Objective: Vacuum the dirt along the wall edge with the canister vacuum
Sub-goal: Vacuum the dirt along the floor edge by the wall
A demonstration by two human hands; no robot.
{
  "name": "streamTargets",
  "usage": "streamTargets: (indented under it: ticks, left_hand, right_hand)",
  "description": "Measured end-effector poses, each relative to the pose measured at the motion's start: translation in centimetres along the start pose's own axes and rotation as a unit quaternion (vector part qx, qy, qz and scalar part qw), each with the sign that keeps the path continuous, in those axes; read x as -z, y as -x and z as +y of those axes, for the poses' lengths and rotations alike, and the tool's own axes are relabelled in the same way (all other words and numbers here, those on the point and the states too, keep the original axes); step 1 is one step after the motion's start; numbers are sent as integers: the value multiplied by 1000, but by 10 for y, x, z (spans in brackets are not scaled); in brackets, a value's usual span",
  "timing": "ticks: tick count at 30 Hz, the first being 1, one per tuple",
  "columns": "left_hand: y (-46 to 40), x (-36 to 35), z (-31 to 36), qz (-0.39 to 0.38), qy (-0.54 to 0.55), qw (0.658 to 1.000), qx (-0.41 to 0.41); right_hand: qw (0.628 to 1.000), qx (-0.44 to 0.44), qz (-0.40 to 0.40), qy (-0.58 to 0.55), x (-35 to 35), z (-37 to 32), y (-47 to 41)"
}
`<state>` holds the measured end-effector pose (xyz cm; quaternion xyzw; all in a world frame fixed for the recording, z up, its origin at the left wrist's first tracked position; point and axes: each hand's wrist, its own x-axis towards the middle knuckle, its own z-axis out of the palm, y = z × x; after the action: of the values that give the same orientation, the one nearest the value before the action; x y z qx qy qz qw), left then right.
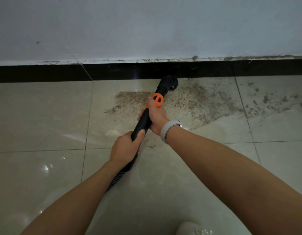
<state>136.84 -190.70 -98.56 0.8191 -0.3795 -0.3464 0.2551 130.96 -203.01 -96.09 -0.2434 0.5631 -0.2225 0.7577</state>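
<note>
Both hands (140, 129) around wand (143, 119) (brush-tipped)

I can read no writing anywhere here. The black vacuum wand (143, 119) in my hands bears no legible brand or number, and its orange collar (157, 100) shows only dark slots, not letters. The pale band (167, 131) on my right wrist carries no mark I can make out. The wall (146, 28) and black skirting (113, 72) are bare of signs.
</note>
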Motion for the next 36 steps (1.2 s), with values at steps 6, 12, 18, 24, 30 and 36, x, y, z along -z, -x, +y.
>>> streamTargets:
  ticks: [6, 12, 18, 24, 30, 36]
  left_hand:
    - [-4, -11, 14, -13, -5, 1000, -19]
    - [-10, -23, 31, -29, -5, 999, -31]
    - [-17, -33, 44, -49, -14, 997, -50]
    - [-23, -38, 57, -64, -32, 996, -58]
    - [-21, -24, 53, -59, -53, 995, -62]
    - [-13, 19, 30, -44, -80, 995, -49]
  right_hand:
    - [1000, 12, 18, -3, 17, -8, -5]
    - [999, 17, 40, -18, 35, -19, -11]
    - [998, 20, 46, -35, 52, -30, -12]
    - [997, 17, 61, -50, 64, -41, -13]
    - [996, 23, 43, -80, 55, -38, -7]
    - [995, 27, 3, -93, 14, -22, 7]
